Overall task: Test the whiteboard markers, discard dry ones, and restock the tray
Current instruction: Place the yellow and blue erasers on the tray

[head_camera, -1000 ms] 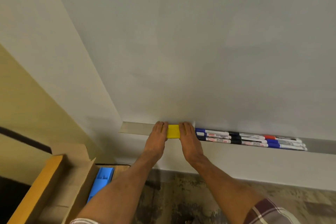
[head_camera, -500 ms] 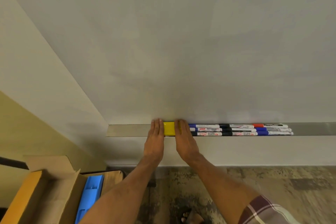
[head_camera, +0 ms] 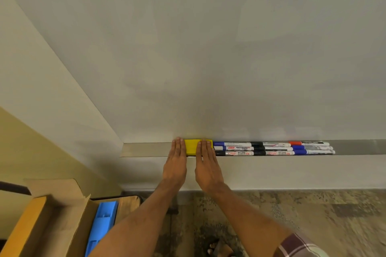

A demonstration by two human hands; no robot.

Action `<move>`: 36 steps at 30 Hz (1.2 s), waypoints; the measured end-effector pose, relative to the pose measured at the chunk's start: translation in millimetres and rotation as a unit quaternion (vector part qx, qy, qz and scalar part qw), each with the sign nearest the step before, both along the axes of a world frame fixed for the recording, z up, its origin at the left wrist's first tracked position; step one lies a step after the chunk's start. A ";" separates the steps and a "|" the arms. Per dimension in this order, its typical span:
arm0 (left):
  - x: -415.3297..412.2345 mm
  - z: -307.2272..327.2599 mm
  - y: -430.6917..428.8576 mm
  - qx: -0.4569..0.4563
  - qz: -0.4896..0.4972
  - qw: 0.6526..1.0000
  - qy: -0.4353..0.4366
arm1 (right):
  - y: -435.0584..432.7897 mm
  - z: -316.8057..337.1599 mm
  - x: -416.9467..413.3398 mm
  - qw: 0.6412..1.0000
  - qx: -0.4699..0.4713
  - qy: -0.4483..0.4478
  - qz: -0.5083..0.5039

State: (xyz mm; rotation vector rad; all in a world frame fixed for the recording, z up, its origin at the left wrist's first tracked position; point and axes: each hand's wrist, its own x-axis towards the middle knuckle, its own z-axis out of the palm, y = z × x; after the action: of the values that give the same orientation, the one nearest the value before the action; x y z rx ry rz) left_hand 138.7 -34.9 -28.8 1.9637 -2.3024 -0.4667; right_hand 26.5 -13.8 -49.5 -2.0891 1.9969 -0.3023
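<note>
A metal tray runs along the bottom of the whiteboard. On it sits a yellow eraser block. My left hand lies flat against the block's left end. My right hand lies flat over its right part, fingers straight and together. Neither hand grips it. To the right, several whiteboard markers with blue, black and red caps lie in three rows, end to end, touching the block's right side.
An open cardboard box stands on the floor at lower left, with a blue plastic holder beside it. A cream wall meets the board on the left. The patterned floor lies below.
The view has tilted down and levelled, so the tray now looks horizontal. Both hands stay flat at the yellow block; the right hand now covers more of its right end.
</note>
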 end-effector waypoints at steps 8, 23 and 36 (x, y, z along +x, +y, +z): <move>7.1 -2.2 2.5 -0.007 0.006 1.000 -0.016 | -0.8 -2.6 2.2 0.998 -0.009 0.010 0.065; -4.3 -9.6 0.1 0.009 -0.016 1.000 -0.001 | 2.4 -6.6 -19.4 0.998 -0.020 0.007 0.051; 22.8 1.2 14.0 0.005 0.075 0.996 0.056 | -5.4 20.4 -0.3 0.989 -0.030 0.049 0.136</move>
State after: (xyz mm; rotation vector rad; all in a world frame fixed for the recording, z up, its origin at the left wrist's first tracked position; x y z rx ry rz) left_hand 161.5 -20.9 -27.6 2.0404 -2.0736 -0.5602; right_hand 26.2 -19.2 -29.1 -2.4215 1.7404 -0.2156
